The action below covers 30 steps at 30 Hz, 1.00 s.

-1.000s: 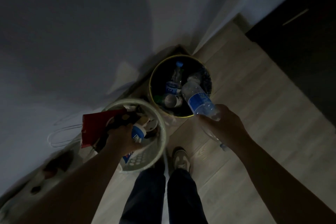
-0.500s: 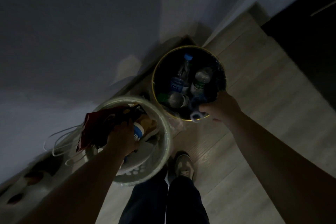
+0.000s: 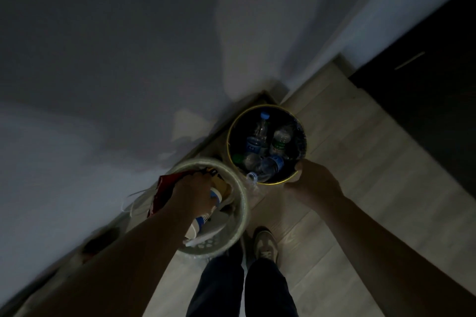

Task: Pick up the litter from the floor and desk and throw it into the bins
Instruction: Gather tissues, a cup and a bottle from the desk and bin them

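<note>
While left hand (image 3: 192, 194) grips packet (image 3: 164, 189), bottle (image 3: 270, 166) (in bin (image 3: 273, 183)) beside right fingers (image 3: 298, 167)

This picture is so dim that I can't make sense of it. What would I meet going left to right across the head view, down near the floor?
From the left: red packet → pale bin → dark yellow-rimmed bin → right hand.
</note>
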Each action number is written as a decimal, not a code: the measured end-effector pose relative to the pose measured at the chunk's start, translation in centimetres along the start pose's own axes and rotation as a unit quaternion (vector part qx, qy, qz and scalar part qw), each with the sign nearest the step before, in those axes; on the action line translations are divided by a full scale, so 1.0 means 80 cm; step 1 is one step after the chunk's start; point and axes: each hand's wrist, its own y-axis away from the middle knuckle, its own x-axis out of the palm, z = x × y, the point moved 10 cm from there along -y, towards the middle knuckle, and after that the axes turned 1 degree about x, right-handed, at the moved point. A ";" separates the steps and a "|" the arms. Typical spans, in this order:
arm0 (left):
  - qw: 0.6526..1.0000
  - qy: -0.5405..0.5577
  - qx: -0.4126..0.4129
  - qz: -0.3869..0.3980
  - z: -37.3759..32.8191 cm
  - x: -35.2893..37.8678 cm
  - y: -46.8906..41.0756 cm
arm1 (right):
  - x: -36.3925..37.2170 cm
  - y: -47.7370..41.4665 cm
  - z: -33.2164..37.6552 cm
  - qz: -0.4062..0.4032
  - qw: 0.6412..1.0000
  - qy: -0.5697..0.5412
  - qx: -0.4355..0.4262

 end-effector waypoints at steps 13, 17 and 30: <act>0.990 0.017 0.087 -0.110 -0.082 -0.293 0.268 | -0.228 0.249 0.101 -0.026 0.971 0.130 -0.200; 0.968 0.036 0.115 -0.219 -0.113 -0.421 0.379 | -0.329 0.339 0.145 -0.069 0.943 0.144 -0.293; 0.817 -0.014 0.031 -0.576 -0.107 -0.711 0.862 | -0.602 0.761 0.348 -0.281 0.718 0.117 -0.626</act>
